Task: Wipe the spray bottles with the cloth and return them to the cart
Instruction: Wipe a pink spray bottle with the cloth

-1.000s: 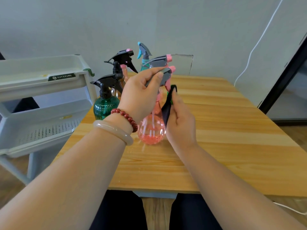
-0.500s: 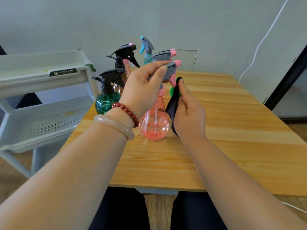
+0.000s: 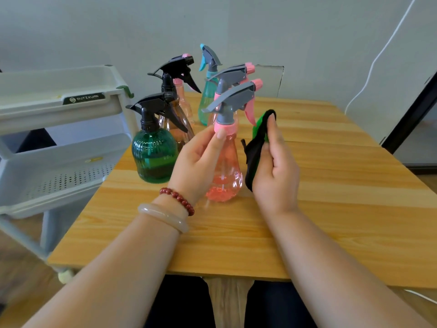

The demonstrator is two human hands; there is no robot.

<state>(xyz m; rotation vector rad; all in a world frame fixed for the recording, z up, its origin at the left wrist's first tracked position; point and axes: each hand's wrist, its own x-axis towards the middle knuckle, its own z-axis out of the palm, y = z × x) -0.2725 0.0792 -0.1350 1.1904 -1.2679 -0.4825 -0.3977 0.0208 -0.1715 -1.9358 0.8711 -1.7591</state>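
Far left of the pink spray bottle (image 3: 225, 171) we see the grey cart (image 3: 59, 102), and nearer to it the green bottle (image 3: 153, 155) on the wooden table (image 3: 331, 209). Our left hand (image 3: 196, 159) grips the pink spray bottle's neck, thumb at the collar, holding it upright. Just right of it, our right hand (image 3: 276, 166) clasps the black-and-green cloth (image 3: 256, 147) close beside its flank.

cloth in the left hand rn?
No, the right hand holds the cloth, while the left hand grips the pink spray bottle by its neck.
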